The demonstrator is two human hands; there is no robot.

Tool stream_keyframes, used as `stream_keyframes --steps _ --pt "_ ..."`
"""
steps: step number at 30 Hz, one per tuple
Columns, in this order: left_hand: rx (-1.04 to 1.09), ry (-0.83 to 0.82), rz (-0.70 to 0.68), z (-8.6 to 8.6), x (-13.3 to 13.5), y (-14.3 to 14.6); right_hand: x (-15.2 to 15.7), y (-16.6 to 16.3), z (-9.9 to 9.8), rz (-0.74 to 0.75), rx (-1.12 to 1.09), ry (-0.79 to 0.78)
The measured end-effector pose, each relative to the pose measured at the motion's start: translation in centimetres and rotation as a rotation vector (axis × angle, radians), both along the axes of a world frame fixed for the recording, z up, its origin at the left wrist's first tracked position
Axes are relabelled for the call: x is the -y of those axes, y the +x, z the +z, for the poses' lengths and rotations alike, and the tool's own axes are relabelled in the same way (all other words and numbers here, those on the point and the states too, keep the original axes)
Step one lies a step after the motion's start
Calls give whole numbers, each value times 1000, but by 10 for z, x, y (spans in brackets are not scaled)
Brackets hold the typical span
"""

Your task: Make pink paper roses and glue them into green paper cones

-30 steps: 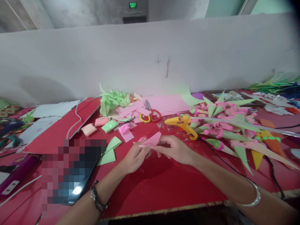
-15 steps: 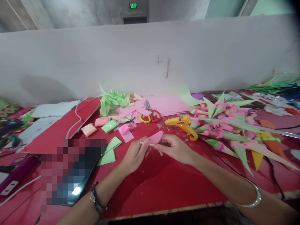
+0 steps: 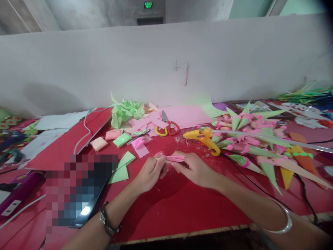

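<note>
Over the middle of the table, my left hand (image 3: 151,172) pinches a folded pink paper (image 3: 177,158) between thumb and fingers. A thin pale stick-like piece lies along its lower edge; I cannot make out what it is. My right hand (image 3: 196,170) has its fingers closed around the right end of the same paper, some of them hidden behind it. Beyond the right hand, a yellow hot glue gun (image 3: 205,139) rests on the table. Scissors (image 3: 173,128) with red and yellow handles lie farther back, beside cut pink paper strips (image 3: 145,121).
At right is a pile of green and pink paper cones (image 3: 249,139). Crumpled green paper (image 3: 127,111) and small wrapped packets (image 3: 122,140) sit at back left. Green paper pieces (image 3: 122,170) and a dark glossy object (image 3: 91,205) are near my left forearm. A black cord (image 3: 249,180) runs at right.
The pink paper has turned from tilted upward and fanned to nearly flat and narrower. My right fingers have shifted slightly around its right end. Things on the table stay put.
</note>
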State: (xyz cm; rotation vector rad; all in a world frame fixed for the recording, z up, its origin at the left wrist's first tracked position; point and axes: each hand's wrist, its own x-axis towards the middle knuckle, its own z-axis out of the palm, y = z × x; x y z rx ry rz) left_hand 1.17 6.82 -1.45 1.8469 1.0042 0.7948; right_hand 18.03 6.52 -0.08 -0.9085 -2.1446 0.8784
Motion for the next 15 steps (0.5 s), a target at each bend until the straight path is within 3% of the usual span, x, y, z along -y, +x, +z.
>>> stream_keyframes --steps 6,15 --pt "32 -49 66 -1 2 2 0 3 -3 25 95 98" --pt "55 -153 71 6 5 5 -1 6 -4 -54 328 248"
